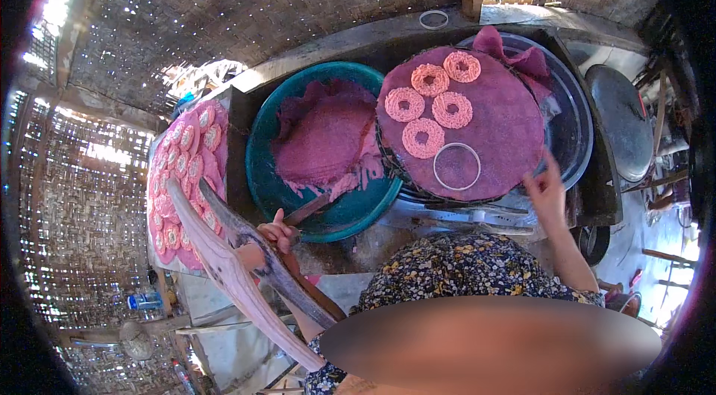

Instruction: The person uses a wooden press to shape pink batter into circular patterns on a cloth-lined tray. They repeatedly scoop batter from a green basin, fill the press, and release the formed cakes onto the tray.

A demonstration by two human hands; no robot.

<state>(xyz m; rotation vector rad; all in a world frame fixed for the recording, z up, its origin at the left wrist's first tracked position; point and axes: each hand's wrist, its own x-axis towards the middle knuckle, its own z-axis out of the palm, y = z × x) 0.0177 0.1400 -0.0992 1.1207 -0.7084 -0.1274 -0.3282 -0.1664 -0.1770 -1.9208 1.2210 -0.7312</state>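
Observation:
My left hand [277,234] is closed at the near rim of a green basin [257,179], around the end of a flat brown spatula [309,208]. The spatula reaches into the basin, by a pink cloth and pink dough [324,149]. Two long wooden arms of a tool [224,261] cross over my left forearm. At the right, my right hand [546,190] touches the rim of a round tray covered with purple-pink cloth [507,126], its fingers apart. Several pink lacy dough rings [423,138] lie on the cloth, with a thin white ring [457,167] beside them.
Several pink dough rounds cover a pink sheet [179,186] at the far left. A dark basin [578,138] stands beneath the tray, inside a dark trough [608,193]. A loose white ring [433,20] lies on the back ledge. A round lid [619,123] is on the right.

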